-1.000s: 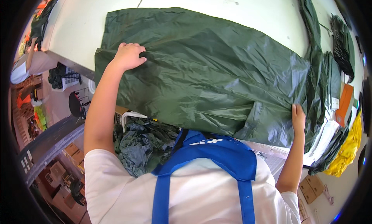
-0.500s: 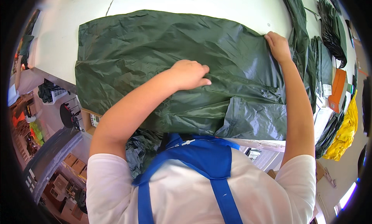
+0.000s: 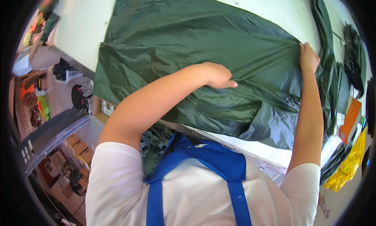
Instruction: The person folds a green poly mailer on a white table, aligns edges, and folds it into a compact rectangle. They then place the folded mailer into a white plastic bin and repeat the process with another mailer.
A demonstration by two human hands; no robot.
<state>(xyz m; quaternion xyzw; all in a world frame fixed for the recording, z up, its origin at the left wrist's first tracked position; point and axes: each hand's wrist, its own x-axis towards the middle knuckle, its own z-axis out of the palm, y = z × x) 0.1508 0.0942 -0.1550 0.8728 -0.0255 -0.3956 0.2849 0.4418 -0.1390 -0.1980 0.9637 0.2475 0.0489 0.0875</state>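
Green sheet [image 3: 176,42] — beneath left fingers [image 3: 226,73], pinched by right fingers [image 3: 302,48].

The sheet [image 3: 188,42] lies on the worktop [image 3: 82,24] before the person [image 3: 199,190]; a bundle [image 3: 355,55] lies right of it, boxes [image 3: 80,148] off the worktop, left.

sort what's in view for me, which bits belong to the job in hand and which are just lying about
In the job:
- dark green material
- left hand, over its middle
- right hand, gripping its right edge
- white table beneath

Seemingly just lying about:
- orange object, right
- yellow material, right
- cardboard boxes, lower left
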